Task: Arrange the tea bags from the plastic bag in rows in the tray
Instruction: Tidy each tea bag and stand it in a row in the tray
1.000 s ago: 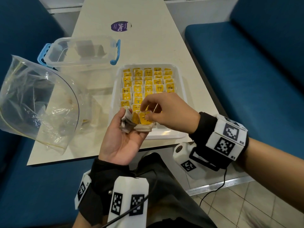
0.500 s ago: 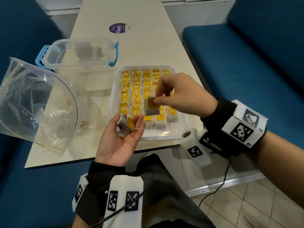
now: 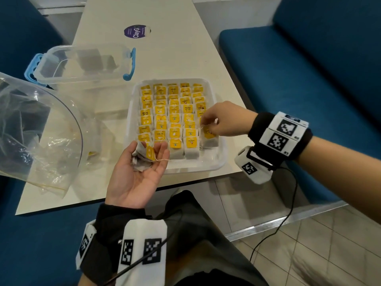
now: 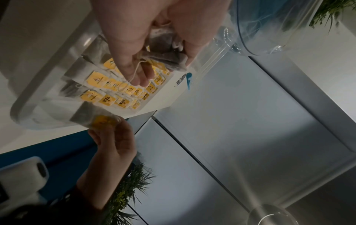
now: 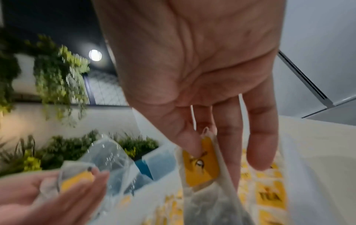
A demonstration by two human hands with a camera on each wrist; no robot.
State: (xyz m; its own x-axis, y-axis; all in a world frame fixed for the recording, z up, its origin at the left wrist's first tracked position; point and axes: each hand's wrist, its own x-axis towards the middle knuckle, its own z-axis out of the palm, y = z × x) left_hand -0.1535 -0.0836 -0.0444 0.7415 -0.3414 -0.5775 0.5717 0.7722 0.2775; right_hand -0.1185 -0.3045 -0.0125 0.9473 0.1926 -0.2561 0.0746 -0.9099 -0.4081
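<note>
A white tray (image 3: 219, 162) near the table's front edge holds rows of tea bags with yellow tags (image 3: 175, 120). My right hand (image 3: 204, 125) pinches one tea bag (image 3: 210, 139) by its top and stands it at the near end of the tray's right-hand row. The right wrist view shows my thumb on the yellow tag of that tea bag (image 5: 200, 167). In front of the tray, my left hand (image 3: 144, 162) lies palm up, and its thumb and fingers hold a small bunch of tea bags (image 3: 144, 155). The bunch of tea bags (image 4: 165, 56) also appears in the left wrist view.
A crumpled clear plastic bag (image 3: 37, 131) lies on the table to the left. Behind the tray stands a clear box with blue handles (image 3: 82, 65). A purple sticker (image 3: 137, 32) is farther back. Blue bench seats (image 3: 288, 79) flank the table.
My right hand picked one tea bag out of my left palm, carried it to the right over the tray and lowered it into the right-hand row. My left hand stayed put.
</note>
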